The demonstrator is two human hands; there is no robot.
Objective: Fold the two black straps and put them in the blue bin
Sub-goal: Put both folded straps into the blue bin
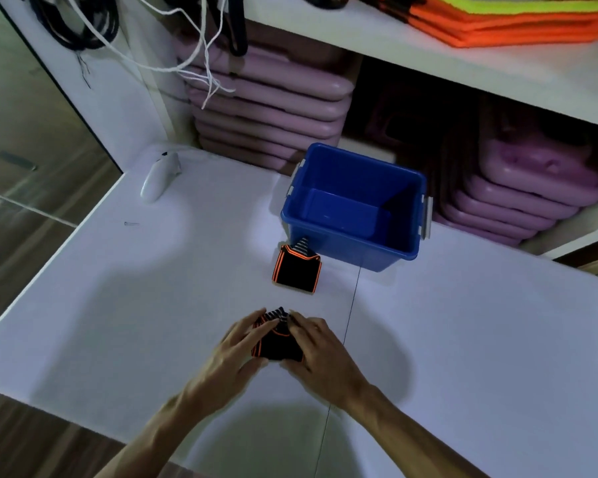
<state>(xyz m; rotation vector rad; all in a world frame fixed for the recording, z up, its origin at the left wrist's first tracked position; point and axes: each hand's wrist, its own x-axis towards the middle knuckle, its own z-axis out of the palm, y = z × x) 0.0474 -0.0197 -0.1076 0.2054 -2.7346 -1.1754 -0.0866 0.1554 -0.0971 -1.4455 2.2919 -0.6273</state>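
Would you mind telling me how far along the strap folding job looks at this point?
One folded strap already lies on the table just in front of the blue bin. The left hand and right hand are pressing the second strap into its fold. The bin looks empty, so both straps remain to be put in.

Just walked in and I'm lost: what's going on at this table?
A person is folding black straps with orange edging on a white table. Both hands, the left hand and the right hand, hold one strap between them, mid-fold. A second strap already lies folded on the table just in front of the blue bin. The bin looks empty, so neither strap has gone in yet.
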